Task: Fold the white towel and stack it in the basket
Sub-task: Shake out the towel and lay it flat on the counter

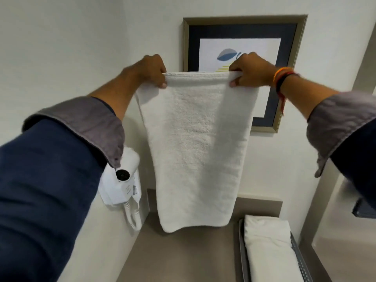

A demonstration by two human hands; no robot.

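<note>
A white towel [195, 151] hangs straight down in front of me, doubled over lengthwise, its lower edge just above the counter. My left hand [151, 71] pinches its top left corner. At the top right corner my right hand [251, 70] grips the same edge, with coloured bands around the wrist. The grey perforated basket [299, 255] stands at the lower right on the counter, and a folded white towel [268, 249] lies inside it.
A white wall-mounted hair dryer [124, 184] with a coiled cord hangs at the left, close to my left sleeve. A framed picture [293, 78] is on the wall behind the towel. The grey-brown counter [179, 257] runs below. A dark object [364, 208] juts in at the right edge.
</note>
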